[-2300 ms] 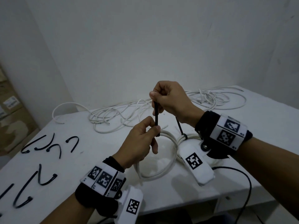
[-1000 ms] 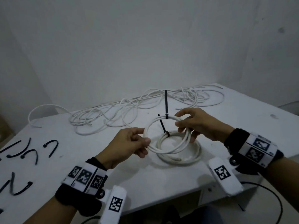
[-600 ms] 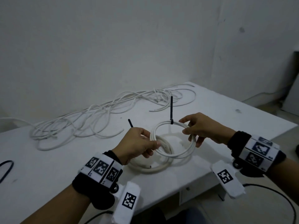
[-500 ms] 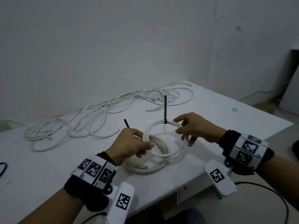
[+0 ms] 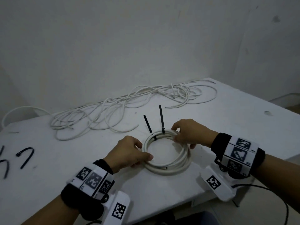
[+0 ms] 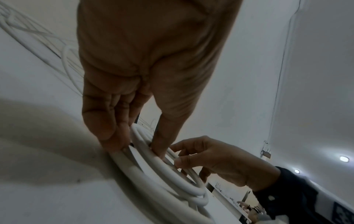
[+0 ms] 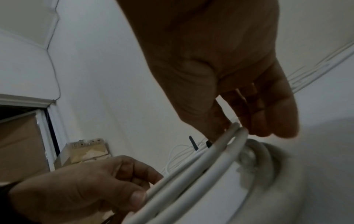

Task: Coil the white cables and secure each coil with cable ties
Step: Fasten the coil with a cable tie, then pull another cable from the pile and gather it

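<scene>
At the centre of the head view, a coil of white cable (image 5: 165, 153) lay on the white bench (image 5: 235, 120), already bound by two black cable ties (image 5: 162, 122) whose tails stood up from its far edge, side by side. The left hand (image 5: 128, 153) pinched the coil's left rim between thumb and fingers, and the right hand (image 5: 191, 135) pinched the upper right rim; both wrist views showed the strands caught between fingertips. This coil therefore looked finished, or nearly so, apart from the long untrimmed tails. Much remained, though: a loose tangle of white cables (image 5: 113, 111) sprawled across the upper middle of the frame along the wall, uncoiled. Spare black cable ties (image 5: 24, 158) lay at the left edge of the frame, well apart from the coil, seemingly ready for the next bundles.
</scene>
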The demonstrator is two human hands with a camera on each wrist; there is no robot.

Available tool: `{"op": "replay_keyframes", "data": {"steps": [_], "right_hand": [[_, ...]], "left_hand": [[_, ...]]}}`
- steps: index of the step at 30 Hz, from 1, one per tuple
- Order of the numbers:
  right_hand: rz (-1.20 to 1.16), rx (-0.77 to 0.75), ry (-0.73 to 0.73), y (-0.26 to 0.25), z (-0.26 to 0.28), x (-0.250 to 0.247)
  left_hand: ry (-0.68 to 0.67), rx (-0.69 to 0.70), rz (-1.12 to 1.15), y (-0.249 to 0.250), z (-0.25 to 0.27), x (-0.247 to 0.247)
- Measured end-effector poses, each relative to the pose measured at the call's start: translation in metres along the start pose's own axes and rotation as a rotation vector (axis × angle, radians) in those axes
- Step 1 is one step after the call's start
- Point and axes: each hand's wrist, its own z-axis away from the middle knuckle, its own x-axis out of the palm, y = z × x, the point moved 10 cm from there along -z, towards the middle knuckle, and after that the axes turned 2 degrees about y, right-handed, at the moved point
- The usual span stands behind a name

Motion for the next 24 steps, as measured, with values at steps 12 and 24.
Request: {"op": "replay_keyframes", "data": {"steps": [12, 24], "right_hand": [[-0.12, 0.001, 0.119, 0.013, -0.038, -0.066], [-0.11, 0.155, 0.236, 0.039, -0.211, -0.109]], "left_hand": [[0.255, 0.207, -0.223, 0.06, -0.046, -0.073], [0.309, 0.294, -0.475, 0.081, -0.165, -0.102]]}}
